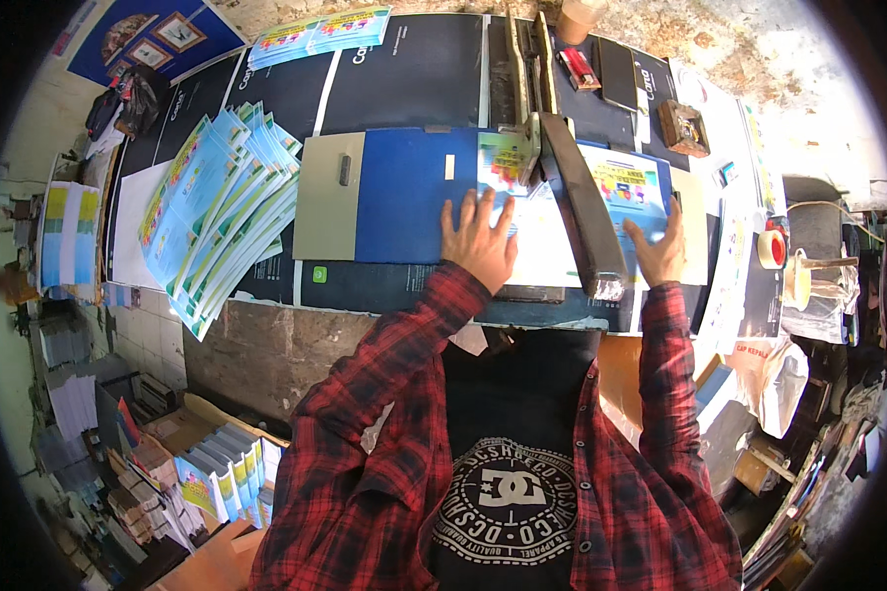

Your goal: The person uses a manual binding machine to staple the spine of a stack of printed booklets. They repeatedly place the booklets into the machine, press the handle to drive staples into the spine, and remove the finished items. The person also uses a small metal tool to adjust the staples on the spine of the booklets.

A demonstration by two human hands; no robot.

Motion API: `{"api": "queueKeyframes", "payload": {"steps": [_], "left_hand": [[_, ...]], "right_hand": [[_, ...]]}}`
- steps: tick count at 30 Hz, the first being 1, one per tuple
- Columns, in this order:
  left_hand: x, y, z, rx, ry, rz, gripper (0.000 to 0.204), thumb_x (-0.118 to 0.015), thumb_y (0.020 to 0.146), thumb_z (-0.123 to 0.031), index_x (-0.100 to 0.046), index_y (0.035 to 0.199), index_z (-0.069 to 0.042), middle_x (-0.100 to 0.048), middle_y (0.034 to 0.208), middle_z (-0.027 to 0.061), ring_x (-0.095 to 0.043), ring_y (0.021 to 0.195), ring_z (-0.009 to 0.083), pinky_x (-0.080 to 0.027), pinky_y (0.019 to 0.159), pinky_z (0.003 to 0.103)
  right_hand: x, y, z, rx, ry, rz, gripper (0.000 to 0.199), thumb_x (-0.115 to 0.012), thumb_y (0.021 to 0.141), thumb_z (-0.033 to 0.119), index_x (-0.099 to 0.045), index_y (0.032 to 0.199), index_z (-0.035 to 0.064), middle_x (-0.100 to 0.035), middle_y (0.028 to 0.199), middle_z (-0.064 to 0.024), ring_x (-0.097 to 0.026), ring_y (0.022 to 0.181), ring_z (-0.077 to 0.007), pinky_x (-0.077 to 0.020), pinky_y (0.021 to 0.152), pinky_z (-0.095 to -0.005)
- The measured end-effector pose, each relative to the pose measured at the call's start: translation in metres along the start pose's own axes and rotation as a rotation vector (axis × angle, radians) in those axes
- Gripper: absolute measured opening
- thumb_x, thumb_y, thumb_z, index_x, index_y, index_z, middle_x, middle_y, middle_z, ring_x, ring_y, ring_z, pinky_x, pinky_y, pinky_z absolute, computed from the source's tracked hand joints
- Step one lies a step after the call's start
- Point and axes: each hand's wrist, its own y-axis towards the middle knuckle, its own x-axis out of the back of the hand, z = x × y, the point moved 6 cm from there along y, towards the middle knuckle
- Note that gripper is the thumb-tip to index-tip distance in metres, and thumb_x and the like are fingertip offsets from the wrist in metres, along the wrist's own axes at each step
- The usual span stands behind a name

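While both arms in red plaid sleeves reach forward from the lower edge, the left hand (479,243) lies palm down on a printed sheet (542,236) that rests on the blue bed (404,207) of a paper cutter. Its fingers (468,212) are spread wide and pressed flat, gripping nothing, their tips near the colourful upper part of the sheet. The right hand (660,248) lies flat on the same sheet's right part, where a bright picture panel shows, with the fingers held close together and likewise closed on nothing. Between the two hands runs the cutter's long dark lever arm (581,212), slanting from the upper middle down toward the person and ending in a pale handle tip just left of the right wrist. The sheet passes under this arm, so its middle is hidden.

The cutter sits on a dark worktop (414,69) covered with large black panels. To the left of the cutter, a fanned stack of light blue leaflets (227,207) lies spread over the worktop, well apart from the left hand. At the far edge lie two more colourful leaflets (320,34), and further right a brown cup (579,18) and a small red object (579,67). On the right side, a roll of tape (772,248) stands near the worktop's edge. Below left, stacks of printed booklets (217,473) fill boxes on the floor.
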Motion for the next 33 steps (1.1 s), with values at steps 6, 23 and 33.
{"api": "queueKeyframes", "payload": {"steps": [6, 23, 33], "left_hand": [[0.008, -0.004, 0.024, 0.0, 0.03, 0.009, 0.053, -0.06, 0.087, -0.033, -0.054, 0.136, -0.013, -0.047, 0.141, 0.0149, -0.044, 0.129, 0.0364, -0.032, 0.105, 0.062], [-0.011, -0.007, 0.013, -0.044, -0.03, 0.096, 0.06, -0.051, 0.094, -0.045, -0.047, 0.144, -0.012, -0.033, 0.155, 0.0149, -0.028, 0.144, 0.0347, -0.023, 0.112, 0.061], [-0.009, -0.006, 0.012, -0.034, -0.036, 0.117, 0.06, -0.054, 0.093, -0.044, -0.048, 0.142, -0.01, -0.036, 0.154, 0.0137, -0.028, 0.144, 0.0325, -0.022, 0.114, 0.059]], "right_hand": [[-0.008, -0.007, 0.034, -0.047, -0.151, 0.058, 0.096, -0.078, 0.073, 0.049, -0.033, 0.149, 0.0135, -0.058, 0.122, -0.0202, -0.054, 0.115, -0.0373, -0.0377, 0.095, -0.0562], [0.087, 0.005, 0.289, 0.629, 0.115, 0.221, 0.065, -0.062, 0.09, 0.048, -0.052, 0.129, -0.0032, -0.063, 0.11, -0.0261, -0.062, 0.102, -0.0432, -0.0494, 0.088, -0.0497], [0.016, -0.061, 0.232, 0.502, 0.12, 0.216, 0.082, -0.066, 0.08, 0.034, -0.032, 0.151, 0.0072, -0.025, 0.157, -0.0232, -0.026, 0.143, -0.0449, -0.0306, 0.111, -0.056]]}}
